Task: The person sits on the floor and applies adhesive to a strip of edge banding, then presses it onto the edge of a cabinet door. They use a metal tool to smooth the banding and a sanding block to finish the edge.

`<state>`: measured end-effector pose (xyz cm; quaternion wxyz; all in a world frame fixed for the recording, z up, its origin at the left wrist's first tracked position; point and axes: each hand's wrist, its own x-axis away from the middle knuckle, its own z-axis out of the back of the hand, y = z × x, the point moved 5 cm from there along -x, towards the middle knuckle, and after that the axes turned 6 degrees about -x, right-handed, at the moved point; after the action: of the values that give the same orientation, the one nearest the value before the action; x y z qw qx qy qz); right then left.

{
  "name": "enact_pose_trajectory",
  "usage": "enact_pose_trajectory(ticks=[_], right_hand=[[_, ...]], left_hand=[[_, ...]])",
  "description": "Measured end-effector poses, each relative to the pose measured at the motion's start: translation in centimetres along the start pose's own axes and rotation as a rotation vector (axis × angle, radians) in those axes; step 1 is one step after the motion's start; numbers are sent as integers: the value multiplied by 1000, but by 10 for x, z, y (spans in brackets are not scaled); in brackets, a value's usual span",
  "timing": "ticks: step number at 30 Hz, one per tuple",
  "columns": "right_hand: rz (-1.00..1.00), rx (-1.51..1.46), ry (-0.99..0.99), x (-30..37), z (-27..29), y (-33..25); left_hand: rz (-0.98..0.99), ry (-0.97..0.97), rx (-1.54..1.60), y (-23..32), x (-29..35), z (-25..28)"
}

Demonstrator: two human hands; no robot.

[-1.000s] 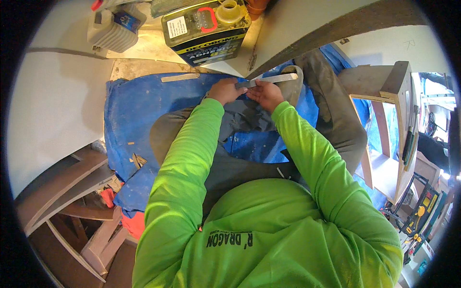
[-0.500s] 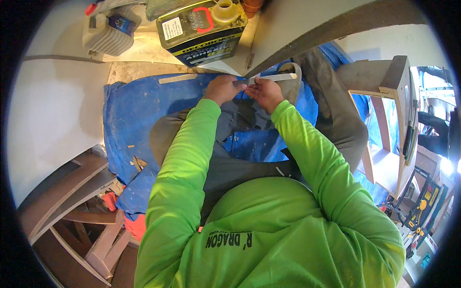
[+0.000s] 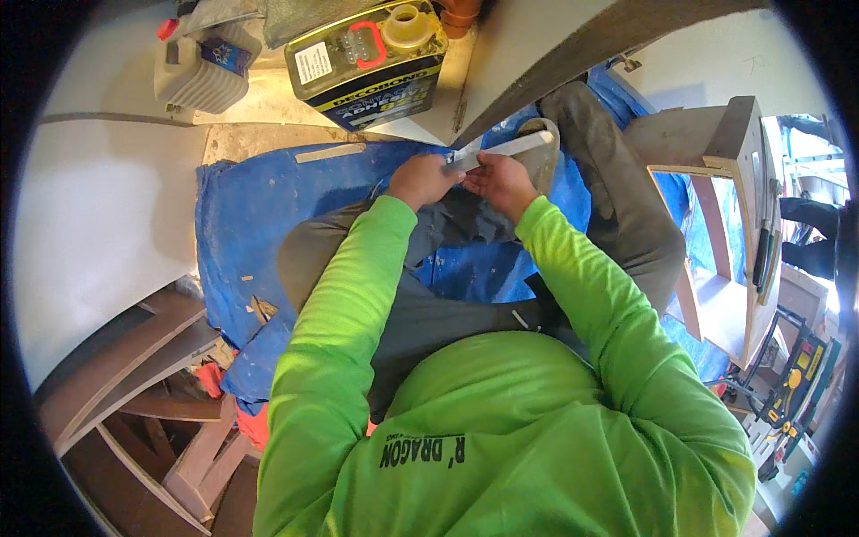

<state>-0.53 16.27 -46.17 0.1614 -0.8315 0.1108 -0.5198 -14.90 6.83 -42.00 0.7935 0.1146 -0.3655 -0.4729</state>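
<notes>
A narrow flat strip (image 3: 510, 149), pale grey with a whitish far end, slants up to the right between my hands. My left hand (image 3: 419, 183) is closed on its lower left end, thumb along it. My right hand (image 3: 503, 184) has its fingers curled beneath the strip's middle, gripping it. Just beyond my fingers is the lower corner of a pale upright panel (image 3: 519, 76) with a dark edge. Under my hands, dark cloth (image 3: 461, 224) lies over a blue tarp (image 3: 259, 192). A second pale strip (image 3: 330, 153) rests on the tarp to the left.
A rectangular can (image 3: 367, 67) with a red handle stands beyond my hands, beside a pale plastic jug (image 3: 201, 76). On the right is an open wooden frame (image 3: 707, 134) with tools along its side. Curved boards (image 3: 134, 367) are stacked at left. My crossed legs flank the tarp.
Both hands have come slightly nearer to me, away from the panel's corner. The strip has tilted, its right end rising, and more of its face shows.
</notes>
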Motion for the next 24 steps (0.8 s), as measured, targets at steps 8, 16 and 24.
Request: enact_pose_trajectory(ticks=[8, 16, 24], right_hand=[[13, -16, -36, -26, -8, 9], [136, 7, 3, -12, -20, 2], [322, 32, -42, 69, -59, -35]], left_hand=[[-47, 204, 78, -27, -25, -30], [-62, 148, 38, -8, -10, -6], [-86, 253, 150, 24, 23, 34]])
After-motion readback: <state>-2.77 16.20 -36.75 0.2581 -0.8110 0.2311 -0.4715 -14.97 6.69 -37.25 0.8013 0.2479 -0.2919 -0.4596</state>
